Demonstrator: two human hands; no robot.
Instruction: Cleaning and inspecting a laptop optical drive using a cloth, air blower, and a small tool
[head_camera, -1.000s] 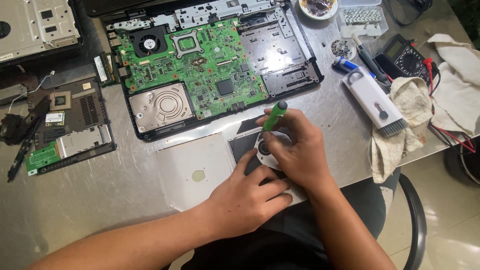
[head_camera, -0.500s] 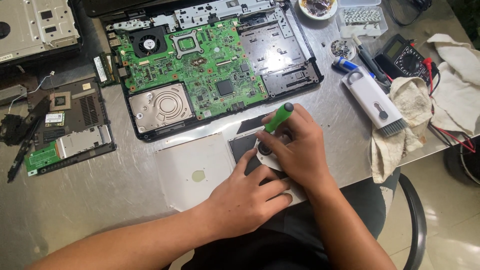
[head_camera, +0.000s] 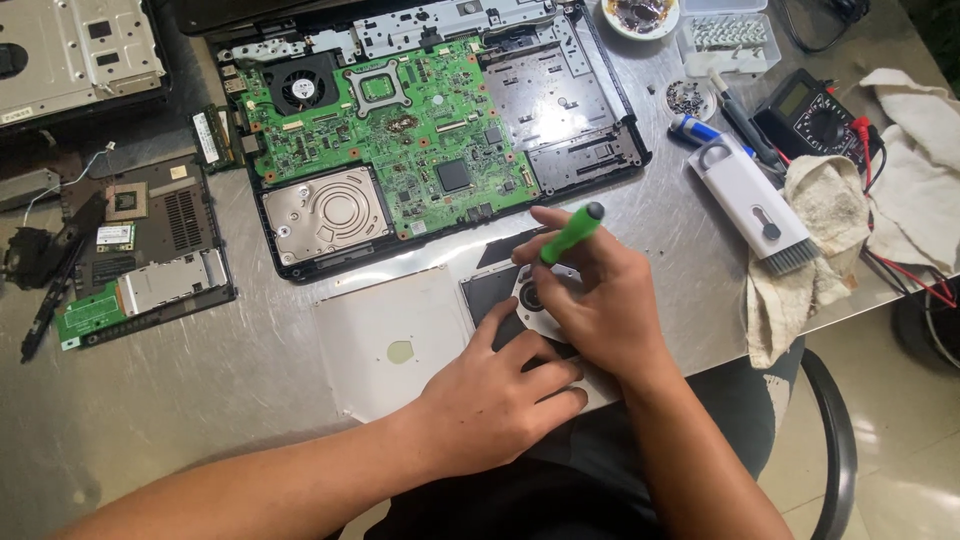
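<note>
Two hands: our right hand (head_camera: 600, 300) pinches green-handled screwdriver (head_camera: 570, 235); left hand (head_camera: 495, 400), fingers spread, steadies thin, fragile silver optical drive (head_camera: 400, 340), edges safest.

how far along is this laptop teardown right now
Done: the laptop lies open, its green board and hard drive exposed, and a smaller board sits apart at the left. In hand: the right hand works a green screwdriver into the flat drive unit, which the left hand steadies. Left: the board and hard drive remain in the base.
</note>
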